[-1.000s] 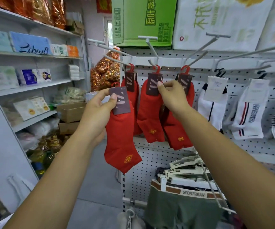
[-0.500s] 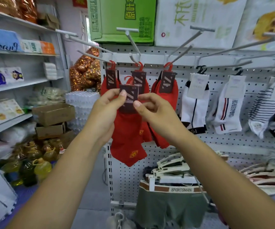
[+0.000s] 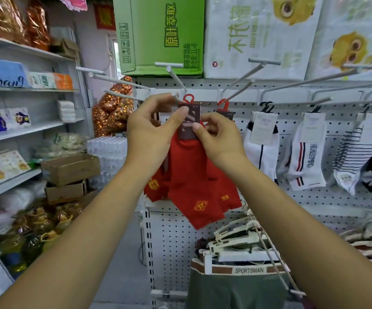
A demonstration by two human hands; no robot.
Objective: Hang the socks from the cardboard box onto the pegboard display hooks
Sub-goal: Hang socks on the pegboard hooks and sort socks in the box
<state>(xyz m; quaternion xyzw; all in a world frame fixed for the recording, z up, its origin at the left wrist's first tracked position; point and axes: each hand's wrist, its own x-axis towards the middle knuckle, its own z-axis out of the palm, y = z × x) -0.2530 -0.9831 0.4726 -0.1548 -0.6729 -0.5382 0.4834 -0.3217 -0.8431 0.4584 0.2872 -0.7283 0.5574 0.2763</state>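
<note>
A pair of red socks [image 3: 191,175] with a brown card label and a red plastic hanger loop hangs in front of the white pegboard [image 3: 292,204]. My left hand [image 3: 151,132] pinches the label's left side with thumb and fingers. My right hand [image 3: 220,137] pinches the label's right edge. The red loop sits at the tip of a white display hook [image 3: 176,79]; I cannot tell whether it is over the hook. More red socks [image 3: 227,190] hang behind, partly hidden by my hands. The source cardboard box is out of view.
White and striped socks [image 3: 305,152] hang on hooks to the right. Green [image 3: 162,34] and white cartons sit atop the pegboard. Folded underwear on hangers [image 3: 241,270] juts out below. Shelves with goods, brown boxes [image 3: 71,168] and oil bottles [image 3: 35,233] stand at left.
The red pair moved from my left side to the middle hook and rose to its tip. My right hand left the hanging socks and took the label's right edge.
</note>
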